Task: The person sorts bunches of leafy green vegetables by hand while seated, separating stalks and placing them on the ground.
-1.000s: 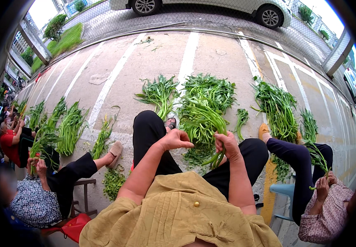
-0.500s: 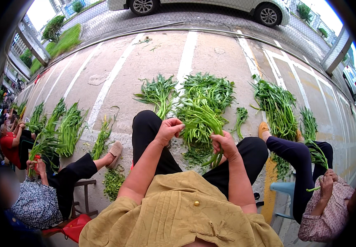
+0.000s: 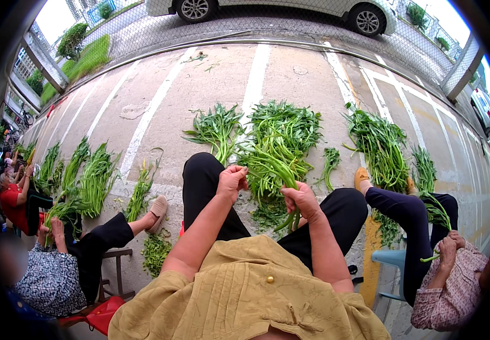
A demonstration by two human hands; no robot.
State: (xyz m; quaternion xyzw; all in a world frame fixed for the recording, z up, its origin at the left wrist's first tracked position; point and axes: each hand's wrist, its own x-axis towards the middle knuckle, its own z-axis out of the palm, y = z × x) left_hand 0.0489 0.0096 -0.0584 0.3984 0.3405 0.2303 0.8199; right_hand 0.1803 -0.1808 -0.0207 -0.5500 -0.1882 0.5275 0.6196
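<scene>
My right hand (image 3: 301, 200) is wrapped round a bunch of water spinach (image 3: 279, 167); the stem ends hang below my fist and the leafy part slants up and left. My left hand (image 3: 233, 181) is pinched close to the bunch's left side. Whatever sits between its fingertips is too small to make out. Beyond my hands a large pile of water spinach (image 3: 290, 120) lies on the pavement, partly covered by the bunch. A smaller pile (image 3: 216, 129) lies to its left, and a few loose stems (image 3: 330, 164) to its right. Torn leaves (image 3: 269, 214) lie between my knees.
On my right a seated person (image 3: 454, 272) handles stems beside a long pile of greens (image 3: 378, 147). On my left another seated person (image 3: 52, 275) holds a bunch, near several heaps of greens (image 3: 99, 181). A wire fence and a parked car (image 3: 273, 8) stand beyond.
My right hand has shifted slightly left with the bunch, and my left hand slightly left too. The person on the left has lowered their bunch a little.
</scene>
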